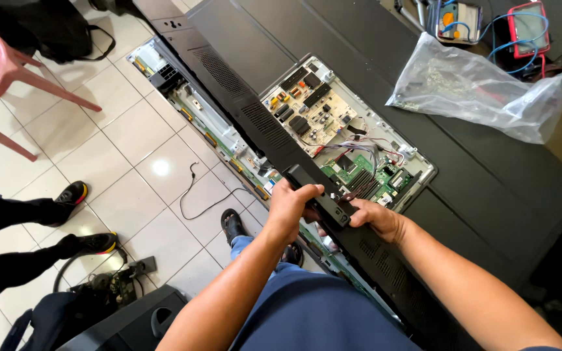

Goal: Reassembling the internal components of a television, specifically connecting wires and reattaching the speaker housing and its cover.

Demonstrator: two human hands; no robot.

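A large flat television [489,175] lies face down on a table with its back opened, showing a beige circuit board [313,110] and a green circuit board [365,172] with bundled wires. Over the television's near edge, both my hands hold a long black bar-shaped part [317,195]. My left hand [289,207] wraps around its left portion from above. My right hand [375,218] grips its right end, fingers curled under it. The part sits tilted, just in front of the green board.
A clear plastic bag [482,88] lies on the television's back. Meters and coloured leads [521,26] sit at the far right. On the tiled floor are a loose black cable [193,195], a red plastic chair [1,71] and another person's shoes [79,218].
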